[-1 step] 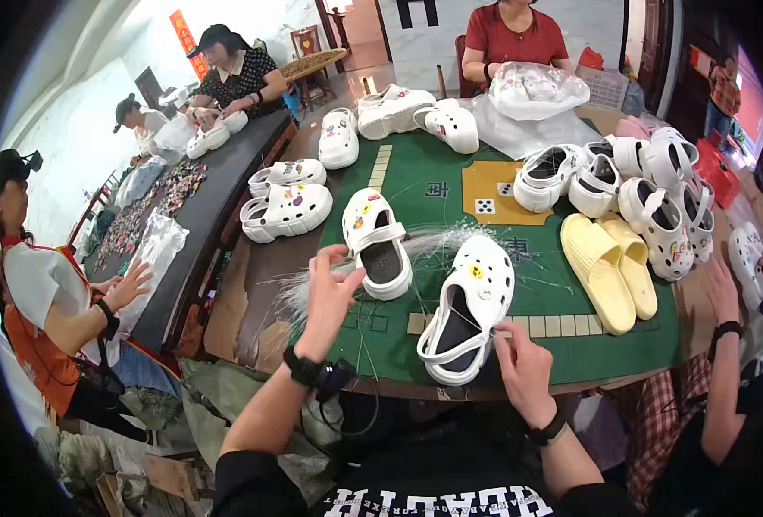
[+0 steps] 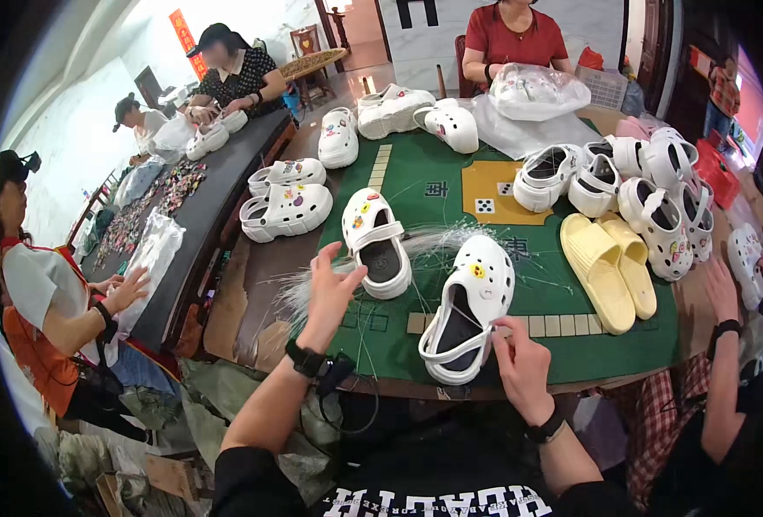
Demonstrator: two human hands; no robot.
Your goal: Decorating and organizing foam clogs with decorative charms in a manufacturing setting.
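Near the front edge of the desk (image 2: 256,265), one clog (image 2: 468,284) is set heel inward, presumably for reach; its strap (image 2: 468,346) is met by the right hand (image 2: 524,366), fingers narrowed, grip uncertain. Beside another clog (image 2: 368,220), the left hand (image 2: 328,289) is held wide.

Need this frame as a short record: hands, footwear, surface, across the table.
left hand: grip open, beside left white clog; contact unclear
right hand: fingertips by heel strap of right white clog; hold unclear
between clogs: thin pale filaments
right of clogs: yellow slides
far right: more white clogs
surface: green printed tabletop
across table: person in red top, clear plastic bag in front
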